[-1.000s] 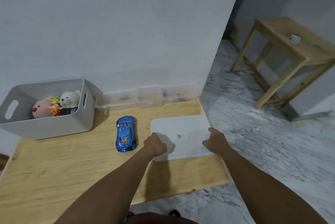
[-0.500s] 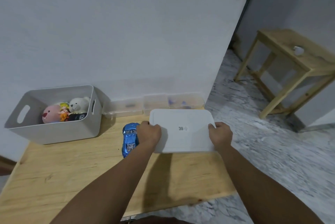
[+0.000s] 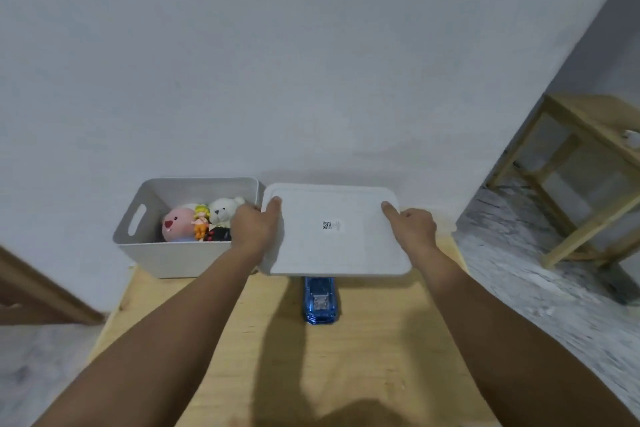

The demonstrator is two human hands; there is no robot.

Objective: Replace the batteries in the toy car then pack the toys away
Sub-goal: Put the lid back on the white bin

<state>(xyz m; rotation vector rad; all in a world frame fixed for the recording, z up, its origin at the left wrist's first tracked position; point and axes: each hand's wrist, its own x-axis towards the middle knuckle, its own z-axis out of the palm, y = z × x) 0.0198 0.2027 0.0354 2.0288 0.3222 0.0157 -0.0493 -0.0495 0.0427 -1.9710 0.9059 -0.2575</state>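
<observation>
One grey plastic storage bin on the left of the wooden worktop, holding four toys: pink plush, small yellow doll, white teddy bear, one dark item, unclear. Left hand and right hand each have a closed grip on one flat white plastic lid, held above the worktop just right of the bin. One shiny blue toy car sits under the lid's near edge. Risk: lidding the bin leaves the car out, batteries possibly unchanged; a dropped lid would hit the car.

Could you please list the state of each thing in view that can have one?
white lid: off the bin, held level in the air.
left hand: gripping the lid's left edge.
right hand: gripping the lid's right edge.
grey bin: open, holding soft toys.
blue toy car: on the table, partly under the lid, not packed.
</observation>
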